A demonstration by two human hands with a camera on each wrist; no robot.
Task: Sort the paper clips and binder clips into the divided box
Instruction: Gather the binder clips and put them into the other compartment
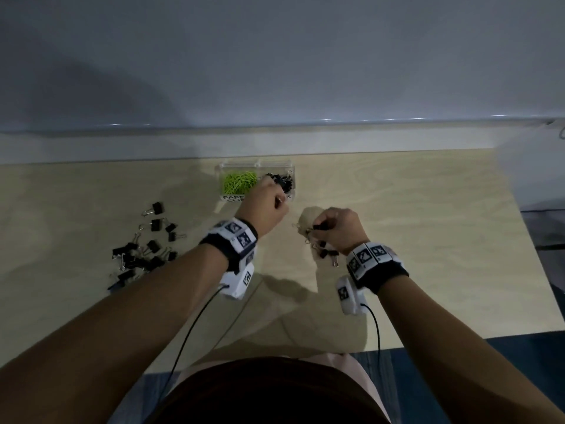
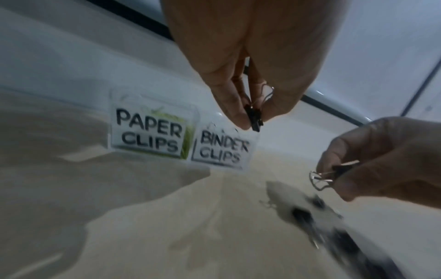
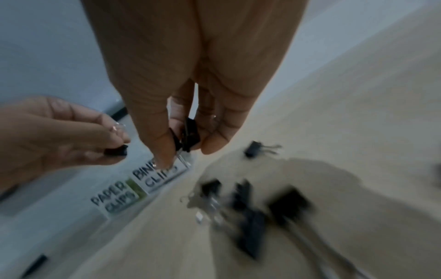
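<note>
Roughly twenty loose black binder clips (image 1: 143,252) piled far left on the surface (image 1: 412,240), hard to count exactly. Divided box (image 1: 256,166) near the back edge, labelled "PAPER CLIPS" and "BINDER CLIPS". Left hand (image 1: 267,203) pinching one binder clip (image 2: 255,120) just over it. Right hand (image 1: 339,228) pinching another clip (image 3: 189,136), few more below. Bare surface far right.

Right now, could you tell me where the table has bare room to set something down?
Bare wood lies right of the right hand, and between the divided box and the left pile of binder clips. It is crowded around that pile and under the right hand.
</note>
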